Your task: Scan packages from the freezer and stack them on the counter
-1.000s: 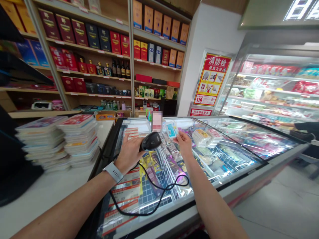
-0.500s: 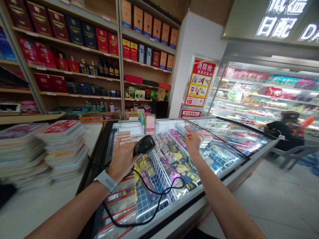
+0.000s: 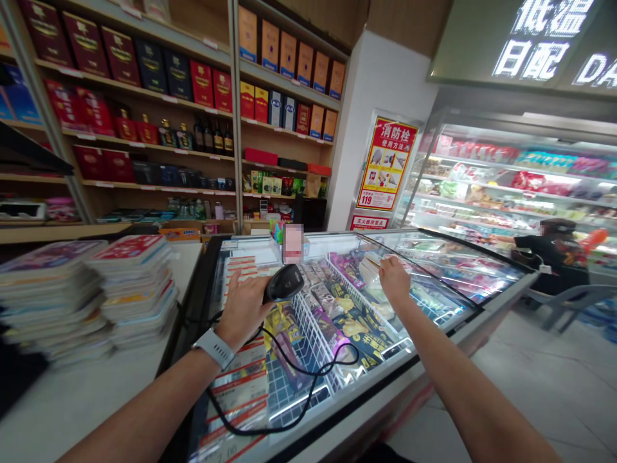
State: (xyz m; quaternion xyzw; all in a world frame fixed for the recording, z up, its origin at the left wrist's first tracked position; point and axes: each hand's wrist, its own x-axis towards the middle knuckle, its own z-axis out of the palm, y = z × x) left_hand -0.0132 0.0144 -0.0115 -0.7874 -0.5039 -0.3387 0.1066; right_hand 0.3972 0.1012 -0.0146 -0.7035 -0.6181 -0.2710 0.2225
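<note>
My left hand (image 3: 243, 305), with a pale watch on its wrist, is closed around a black barcode scanner (image 3: 284, 283). The scanner's black cable (image 3: 308, 373) loops over the glass top of a chest freezer (image 3: 332, 405). My right hand (image 3: 396, 280) is above the same glass, fingers pinched at the end of a thin flat card (image 3: 374, 262) seen nearly edge-on. Just beside and below those fingers is a whitish stack of cards (image 3: 370, 273), partly blurred. Under the glass, wire baskets (image 3: 308, 321) hold colourful packaged ice creams (image 3: 357, 325).
To the left, tall piles of cards (image 3: 135, 289) stand on a white counter (image 3: 139, 399). Red-and-white price tags (image 3: 241, 392) line the freezer's near left part. Shelves of boxes (image 3: 207, 83) rise behind. A seated person (image 3: 554, 251) is at the right, by a grey chair (image 3: 569, 302).
My right hand has moved right and slightly down; its card has turned from a tilted, blurred face to nearly edge-on. My left hand keeps the scanner, shifted slightly right.
</note>
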